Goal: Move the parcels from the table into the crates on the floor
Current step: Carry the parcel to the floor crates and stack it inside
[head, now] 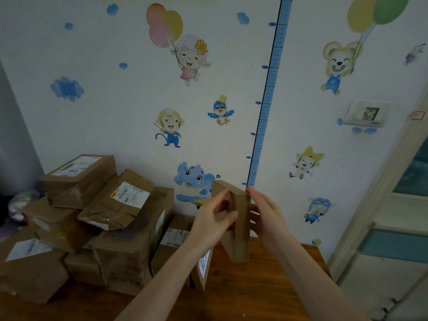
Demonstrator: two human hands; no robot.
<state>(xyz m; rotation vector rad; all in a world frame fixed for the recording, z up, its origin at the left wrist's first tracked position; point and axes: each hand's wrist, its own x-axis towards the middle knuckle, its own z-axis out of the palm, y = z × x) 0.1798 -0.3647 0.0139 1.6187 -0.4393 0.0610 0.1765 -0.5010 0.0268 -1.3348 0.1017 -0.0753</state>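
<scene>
The left hand and the right hand hold a flat brown parcel between them. Each hand curls its fingers onto one side. The parcel stands on end over the wooden table. A small parcel with a white label stands just below it. A big pile of parcels sits on the table to the left, by the wall with animal stickers.

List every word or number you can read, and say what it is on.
"150": wall height chart
"140": same chart
"130": same chart
"120": same chart
"110": same chart
"100": same chart
Printing on parcel labels: too blurred to read.
</scene>
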